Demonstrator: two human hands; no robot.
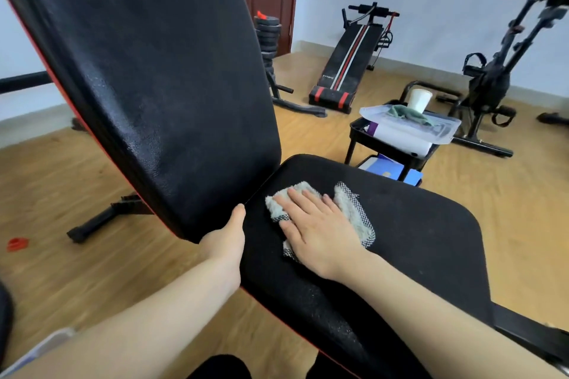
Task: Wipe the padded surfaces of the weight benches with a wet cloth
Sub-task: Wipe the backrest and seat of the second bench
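A black weight bench fills the view: its raised back pad [160, 71] leans up to the left and its flat seat pad [415, 237] lies in front of me. A grey cloth [351, 209] with a checked edge lies on the seat pad near the hinge. My right hand [320, 231] presses flat on the cloth, fingers spread. My left hand [224, 243] grips the left edge of the seat pad beside the bottom of the back pad, its fingers hidden underneath.
A black cart [391, 144] behind the seat carries a plastic bin, a white cup [419, 99] and a green cloth [409, 112]. Farther back stand a sit-up bench [348, 68], a stack of weight plates [268, 37] and an exercise bike [492, 77] on the wooden floor.
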